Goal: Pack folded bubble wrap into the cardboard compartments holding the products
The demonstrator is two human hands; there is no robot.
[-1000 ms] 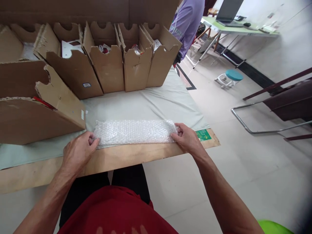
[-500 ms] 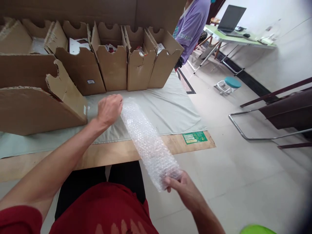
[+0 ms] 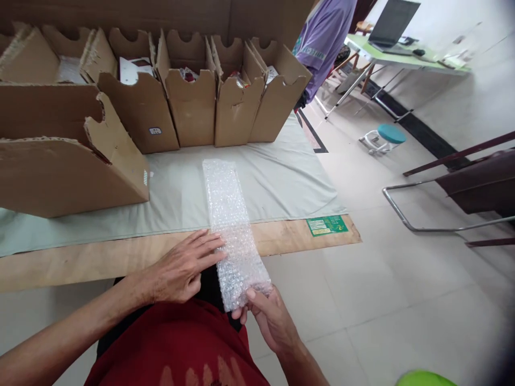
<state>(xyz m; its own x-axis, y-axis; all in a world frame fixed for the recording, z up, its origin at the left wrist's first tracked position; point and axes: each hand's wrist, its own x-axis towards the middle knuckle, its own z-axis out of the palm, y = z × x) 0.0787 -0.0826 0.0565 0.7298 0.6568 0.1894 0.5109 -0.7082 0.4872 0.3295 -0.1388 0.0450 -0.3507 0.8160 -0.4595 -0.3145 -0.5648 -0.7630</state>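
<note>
A long strip of clear bubble wrap [image 3: 228, 209] lies lengthwise from the pale cloth over the wooden table edge [image 3: 80, 262] toward my lap. My right hand [image 3: 270, 320] pinches its near end, which hangs off the table. My left hand [image 3: 183, 266] rests beside the strip at the table edge, fingers stretched out and touching its left side.
Several open cardboard bins [image 3: 193, 102] stand in a row at the back of the table, with a larger cardboard box [image 3: 64, 161] at the left. A person in a purple shirt [image 3: 322, 37] stands behind right. A stool [image 3: 384, 136], a desk with laptop [image 3: 392, 24] and metal chair frames [image 3: 442, 203] occupy the floor.
The bubble wrap went from lying crosswise along the table edge to lengthwise. My left hand let go of the far end and came back beside the strip; my right hand pulled its end toward me.
</note>
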